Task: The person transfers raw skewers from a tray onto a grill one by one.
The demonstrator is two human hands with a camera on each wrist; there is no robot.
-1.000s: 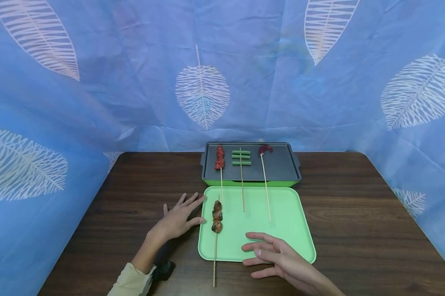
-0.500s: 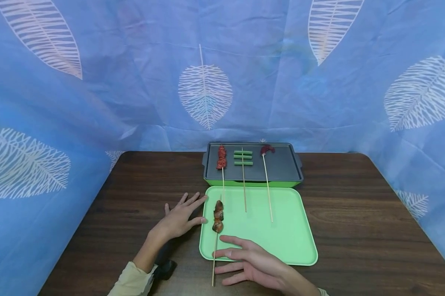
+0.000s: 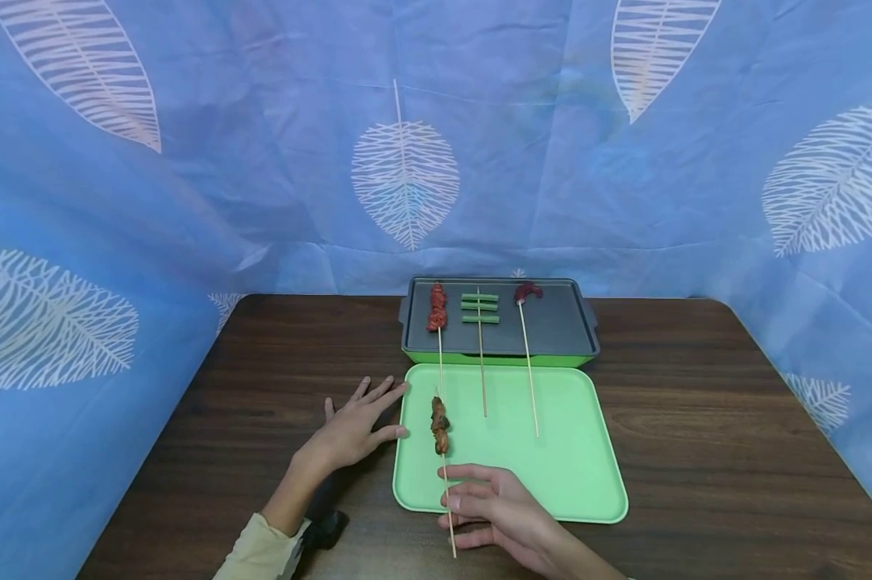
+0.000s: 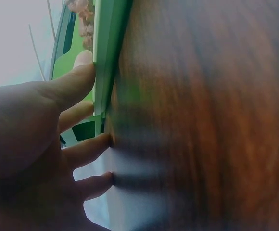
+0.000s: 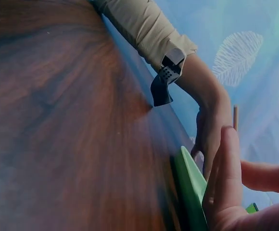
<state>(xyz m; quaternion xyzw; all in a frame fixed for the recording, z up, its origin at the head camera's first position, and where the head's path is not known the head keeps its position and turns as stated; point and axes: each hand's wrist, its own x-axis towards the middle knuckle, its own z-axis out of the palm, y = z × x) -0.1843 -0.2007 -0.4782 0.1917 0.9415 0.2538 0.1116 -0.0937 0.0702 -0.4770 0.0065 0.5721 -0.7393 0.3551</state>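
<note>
In the head view my right hand (image 3: pixel 504 507) pinches the thin stick of a browned meat skewer (image 3: pixel 440 427) between thumb and fingers. The meat is over the left part of a light green tray (image 3: pixel 574 459), and the stick reaches past the tray's near rim. From the right wrist view, a bit of the stick (image 5: pixel 235 115) pokes up beyond the fingers. My left hand (image 3: pixel 349 431) has its fingers spread on the table at the tray's left side. In the left wrist view its thumb (image 4: pixel 79 79) touches the tray's rim.
Behind the tray stands a green grill with a dark plate (image 3: pixel 559 330). On it lie a red meat skewer (image 3: pixel 437 310), a green vegetable skewer (image 3: pixel 480 319) and a skewer with a dark red curled piece (image 3: pixel 528 292). Their sticks extend over the tray. A leaf-patterned blue cloth (image 3: pixel 516 177) hangs behind.
My right hand has moved left to the browned meat skewer and taken hold of its stick. The skewer has shifted right, with its near end swung right. My left hand stays put.
</note>
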